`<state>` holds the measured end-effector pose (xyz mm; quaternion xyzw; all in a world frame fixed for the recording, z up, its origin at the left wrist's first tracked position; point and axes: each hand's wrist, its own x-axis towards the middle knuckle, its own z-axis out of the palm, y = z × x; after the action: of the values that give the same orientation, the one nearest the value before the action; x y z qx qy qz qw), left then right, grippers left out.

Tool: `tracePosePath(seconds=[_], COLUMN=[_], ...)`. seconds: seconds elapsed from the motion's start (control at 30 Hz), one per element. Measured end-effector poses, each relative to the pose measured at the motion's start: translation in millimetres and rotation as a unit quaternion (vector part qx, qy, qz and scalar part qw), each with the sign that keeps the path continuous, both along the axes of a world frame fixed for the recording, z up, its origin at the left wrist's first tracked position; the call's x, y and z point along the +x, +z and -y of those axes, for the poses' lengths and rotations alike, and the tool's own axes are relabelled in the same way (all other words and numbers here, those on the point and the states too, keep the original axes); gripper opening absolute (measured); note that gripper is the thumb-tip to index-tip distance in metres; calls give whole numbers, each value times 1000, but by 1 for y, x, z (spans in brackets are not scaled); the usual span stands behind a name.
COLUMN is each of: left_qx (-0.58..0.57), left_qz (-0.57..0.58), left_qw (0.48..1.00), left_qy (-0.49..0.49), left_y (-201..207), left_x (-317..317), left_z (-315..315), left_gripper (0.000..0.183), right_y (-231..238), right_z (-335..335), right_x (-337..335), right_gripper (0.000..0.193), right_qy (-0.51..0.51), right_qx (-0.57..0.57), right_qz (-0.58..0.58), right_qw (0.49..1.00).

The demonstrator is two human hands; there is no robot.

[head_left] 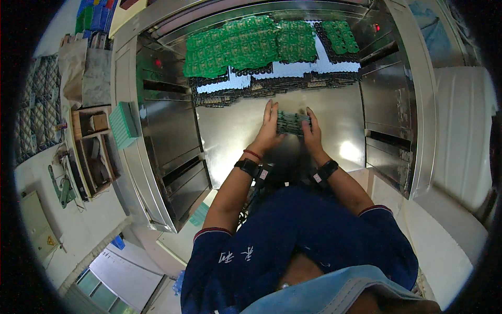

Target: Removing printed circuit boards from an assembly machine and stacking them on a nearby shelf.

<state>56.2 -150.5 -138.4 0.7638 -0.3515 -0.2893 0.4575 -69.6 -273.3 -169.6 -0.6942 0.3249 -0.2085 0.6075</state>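
Observation:
Between my two hands is a small stack of green circuit boards [291, 123], seen edge-on above the metal work surface [230, 131]. My left hand [269, 128] presses against the stack's left side, fingers pointing away from me. On the other side my right hand [312, 133] grips the stack's right end. Beyond them, green circuit board panels [230, 47] lie in overlapping rows at the back. Under and in front of these panels are black trays [251, 90] with jagged edges.
Metal side walls with slots [170, 125] flank the work surface. A ribbed green block [123, 125] rests on the left frame, beside a wooden shelf box [97, 152]. White panels [460, 125] stand at the right. Black frames [36, 110] hang at far left.

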Motion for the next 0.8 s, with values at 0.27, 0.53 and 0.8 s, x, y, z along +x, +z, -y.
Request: tracePosePath(seconds=[0.27, 0.53, 0.8], left_qx=[-102, -158, -143], left_qz=[34, -110, -161], left_qw=[991, 954, 945], left_qy=[78, 231, 248], left_y=[-24, -47, -38], left_x=[-13, -14, -18], left_z=[-5, 10, 11], left_gripper=[52, 34, 34], right_y=[4, -12, -11], right_z=[-2, -5, -7], right_x=[11, 3, 3], right_gripper=[39, 34, 37], right_qy=[-37, -26, -25], right_qx=[32, 81, 68], right_qz=[-6, 5, -55], right_qw=[999, 996, 996])
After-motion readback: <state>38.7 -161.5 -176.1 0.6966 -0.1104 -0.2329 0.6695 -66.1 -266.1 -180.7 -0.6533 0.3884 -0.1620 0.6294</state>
